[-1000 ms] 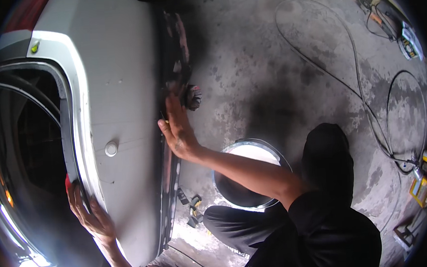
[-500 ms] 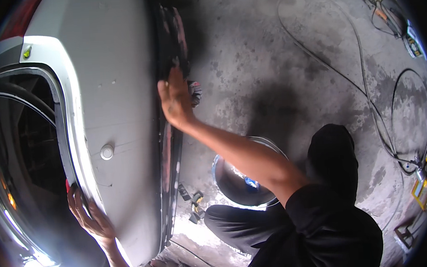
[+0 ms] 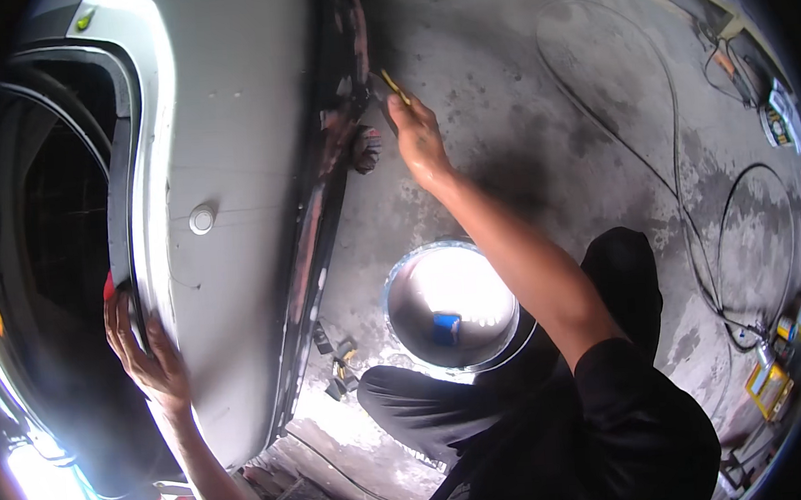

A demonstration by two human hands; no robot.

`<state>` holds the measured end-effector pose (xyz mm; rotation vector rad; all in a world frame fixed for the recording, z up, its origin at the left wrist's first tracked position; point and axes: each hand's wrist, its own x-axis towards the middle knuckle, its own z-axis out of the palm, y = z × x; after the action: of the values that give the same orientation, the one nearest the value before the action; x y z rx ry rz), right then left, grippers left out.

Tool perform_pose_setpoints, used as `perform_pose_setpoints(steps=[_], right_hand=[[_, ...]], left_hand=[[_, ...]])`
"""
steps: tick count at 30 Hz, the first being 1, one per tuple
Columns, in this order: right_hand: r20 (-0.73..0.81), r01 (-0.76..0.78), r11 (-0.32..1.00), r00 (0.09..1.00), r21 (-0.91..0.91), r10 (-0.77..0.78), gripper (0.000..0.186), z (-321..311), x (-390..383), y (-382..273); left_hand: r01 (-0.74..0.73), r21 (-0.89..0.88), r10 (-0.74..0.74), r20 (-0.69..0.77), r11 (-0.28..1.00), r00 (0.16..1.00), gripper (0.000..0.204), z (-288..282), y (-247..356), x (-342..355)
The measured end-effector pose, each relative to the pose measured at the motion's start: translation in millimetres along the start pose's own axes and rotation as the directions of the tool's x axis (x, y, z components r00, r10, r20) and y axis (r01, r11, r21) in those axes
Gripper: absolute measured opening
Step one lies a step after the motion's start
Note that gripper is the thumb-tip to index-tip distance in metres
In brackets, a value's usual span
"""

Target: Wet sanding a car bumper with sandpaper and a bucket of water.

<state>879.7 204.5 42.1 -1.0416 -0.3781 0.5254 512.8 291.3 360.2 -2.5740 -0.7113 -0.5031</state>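
Observation:
A grey car body panel (image 3: pixel 230 160) runs along my left side. Its right edge carries a dark strip (image 3: pixel 311 219) with reddish and white worn patches. My right hand (image 3: pixel 421 143) is just right of that strip, apart from it, closed on a thin flat pad with a yellow edge (image 3: pixel 394 85); its exact kind is unclear. On the panel's left edge, beside the dark window, my left hand (image 3: pixel 155 357) rests with fingers outstretched. Something red (image 3: pixel 108 284) shows at its fingertips, mostly hidden. A round light-coloured fitting (image 3: pixel 201 219) sits on the panel.
Below my right forearm stands a round bucket (image 3: pixel 389 310) with a blue block (image 3: pixel 447 328) in it. A cable (image 3: pixel 633 151) loops over the concrete floor. Small black and yellow pieces (image 3: pixel 341 368) lie near my folded leg; a yellow item (image 3: pixel 770 391) is at far right.
My right hand has come away from the strip, moving right and slightly up, and the yellow-edged pad shows in it. The view has shifted, with the bucket and its blue block more exposed.

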Motion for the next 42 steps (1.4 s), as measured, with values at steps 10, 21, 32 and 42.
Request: perform_pose_setpoints(steps=[10,21,32,42], right_hand=[[-0.049,0.332,0.835,0.919,-0.44,-0.391,0.074,119.5,-68.6,25.9],[0.17,0.378,0.764,0.925,-0.523,-0.341,0.08,118.7,-105.7,23.6],[0.087,0.389,0.813,0.916,-0.434,-0.392,0.068,118.6,-93.1,33.0],[0.113,0.386,0.785,0.917,-0.484,-0.382,0.069,97.1,-59.5,27.6]], left_hand=[[0.029,-0.041,-0.029,-0.007,0.999,1.0,0.048,0.0,0.7,-2.9],[0.044,-0.013,-0.045,-0.016,0.999,0.999,0.048,-3.1,-2.0,-6.1],[0.077,-0.002,-0.077,-0.009,0.997,0.997,0.05,-2.6,-0.5,-7.3],[0.063,0.013,-0.064,0.012,0.998,0.998,0.049,-5.3,1.7,-5.6]])
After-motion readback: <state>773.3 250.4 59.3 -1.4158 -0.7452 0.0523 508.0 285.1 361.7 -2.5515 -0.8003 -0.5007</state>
